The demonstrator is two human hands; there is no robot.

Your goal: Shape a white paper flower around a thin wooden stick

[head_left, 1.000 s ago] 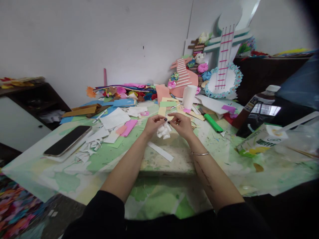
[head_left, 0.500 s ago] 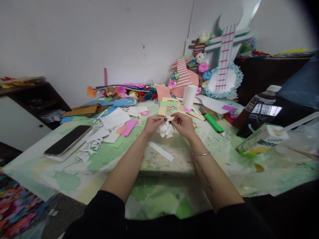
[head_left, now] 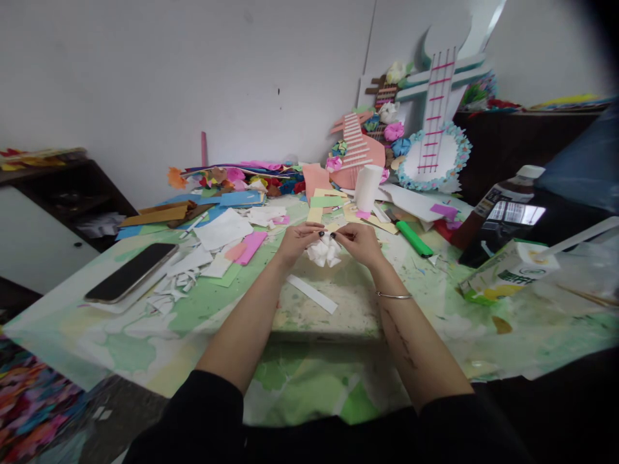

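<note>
Between my two hands is a white paper flower [head_left: 324,252] with crumpled, petal-like folds, held just above the near part of the table. My left hand [head_left: 300,243] pinches it from the left, thumb and fingertips together. From the right, my right hand [head_left: 356,242] pinches its upper edge in the same way. The fingers hide the top of the flower. Below it a white paper strip [head_left: 312,294] lies flat and slanted on the stained tabletop. White paper scraps [head_left: 169,287] and a pink paper piece [head_left: 252,248] lie left of my left hand.
A phone [head_left: 131,273] lies at the left. To the right are a green utility knife [head_left: 413,238], a drink carton [head_left: 507,270] with a straw, and a brown bottle [head_left: 503,193]. Behind stand a white paper roll [head_left: 368,187] and paper-decorated instrument shapes [head_left: 435,116].
My right hand has turned slightly and shifted a little, its wrist moving to the right. The white paper flower has turned slightly between the fingers. The left hand stays nearly in place.
</note>
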